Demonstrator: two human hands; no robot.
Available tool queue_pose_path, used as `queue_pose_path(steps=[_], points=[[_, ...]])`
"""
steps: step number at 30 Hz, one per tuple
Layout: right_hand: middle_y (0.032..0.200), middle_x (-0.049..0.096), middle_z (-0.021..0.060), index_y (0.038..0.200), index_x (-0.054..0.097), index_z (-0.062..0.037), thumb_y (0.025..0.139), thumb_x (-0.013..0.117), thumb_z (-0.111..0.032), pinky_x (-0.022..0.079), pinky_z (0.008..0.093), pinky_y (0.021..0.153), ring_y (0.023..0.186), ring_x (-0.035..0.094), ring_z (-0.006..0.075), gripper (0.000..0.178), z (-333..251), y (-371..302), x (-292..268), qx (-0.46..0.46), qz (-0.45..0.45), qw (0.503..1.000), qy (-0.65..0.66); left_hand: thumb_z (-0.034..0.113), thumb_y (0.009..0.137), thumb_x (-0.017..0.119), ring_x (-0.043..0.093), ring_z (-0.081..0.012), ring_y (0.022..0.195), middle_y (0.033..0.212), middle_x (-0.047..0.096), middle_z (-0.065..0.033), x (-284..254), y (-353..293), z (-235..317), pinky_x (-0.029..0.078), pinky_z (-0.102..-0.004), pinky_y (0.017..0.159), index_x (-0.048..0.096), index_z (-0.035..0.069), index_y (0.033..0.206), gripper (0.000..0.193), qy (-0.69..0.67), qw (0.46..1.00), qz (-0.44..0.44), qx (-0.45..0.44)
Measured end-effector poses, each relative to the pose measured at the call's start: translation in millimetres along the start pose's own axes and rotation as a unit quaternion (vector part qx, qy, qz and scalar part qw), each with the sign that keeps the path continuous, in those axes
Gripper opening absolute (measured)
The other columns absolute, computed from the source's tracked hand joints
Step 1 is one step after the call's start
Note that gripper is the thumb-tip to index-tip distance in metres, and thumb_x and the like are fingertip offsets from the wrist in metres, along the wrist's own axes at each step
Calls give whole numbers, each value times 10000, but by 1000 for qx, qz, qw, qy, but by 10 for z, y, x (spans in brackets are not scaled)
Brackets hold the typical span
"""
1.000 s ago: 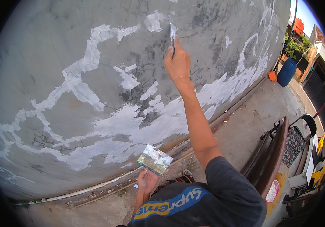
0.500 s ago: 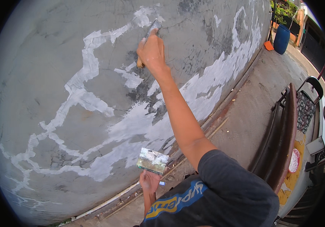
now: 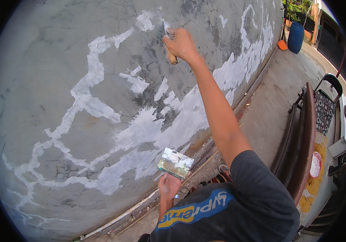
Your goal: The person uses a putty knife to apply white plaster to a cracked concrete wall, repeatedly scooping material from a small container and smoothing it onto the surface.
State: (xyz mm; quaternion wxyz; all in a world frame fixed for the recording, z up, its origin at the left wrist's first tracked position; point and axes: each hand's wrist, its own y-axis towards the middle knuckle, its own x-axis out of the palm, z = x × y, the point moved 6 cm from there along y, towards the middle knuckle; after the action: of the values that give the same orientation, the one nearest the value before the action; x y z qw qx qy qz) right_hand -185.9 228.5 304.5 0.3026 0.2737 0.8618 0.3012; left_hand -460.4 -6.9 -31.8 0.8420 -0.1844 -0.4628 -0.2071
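Note:
My right hand [image 3: 181,43] is raised high and grips a putty knife with a wooden handle [image 3: 171,57]; its blade [image 3: 166,26] presses on the grey wall [image 3: 52,68] beside a white filler patch [image 3: 144,20]. My left hand [image 3: 169,186] is low by my chest and holds a flat metal scraper plate [image 3: 175,163] smeared with white filler. White filler streaks [image 3: 88,101] run across the cracked wall.
A pipe [image 3: 132,207] runs along the wall's foot beside a concrete walkway [image 3: 277,92]. A wooden bench [image 3: 302,141] stands to my right. A blue barrel [image 3: 296,37] and an orange object [image 3: 282,45] sit far along the wall.
The view has shifted, so my right hand with the knife now sits further left and higher on the wall. The left hand keeps the plate low.

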Motion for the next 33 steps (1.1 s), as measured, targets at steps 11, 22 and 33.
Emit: queue_pose_path(steps=[11,22,33], points=[[647,650,159,1300,492,150,867,574,-139,531,339,558,536,679,250,527,-71,-150,46,61,-18,995,76,396,835,629,356,-365,1385,1510,368,-138,-105,-59,72,252,-667,1104,285,72,1485,803,15,1000,8,12],[685,650,212,1301,451,190,854,614,-138,534,372,563,584,675,289,578,-234,-443,535,24,-32,999,8,381,841,605,369,-358,1380,1508,377,-130,-241,-46,3,272,-665,1095,291,80,1483,775,10,1000,10,-17],[682,620,71,1305,547,71,905,588,-148,500,286,473,489,602,152,459,135,95,-232,57,-127,977,163,375,831,614,389,-357,1366,1500,386,-134,3,48,60,287,-659,1091,297,78,1479,780,16,999,-37,-13]])
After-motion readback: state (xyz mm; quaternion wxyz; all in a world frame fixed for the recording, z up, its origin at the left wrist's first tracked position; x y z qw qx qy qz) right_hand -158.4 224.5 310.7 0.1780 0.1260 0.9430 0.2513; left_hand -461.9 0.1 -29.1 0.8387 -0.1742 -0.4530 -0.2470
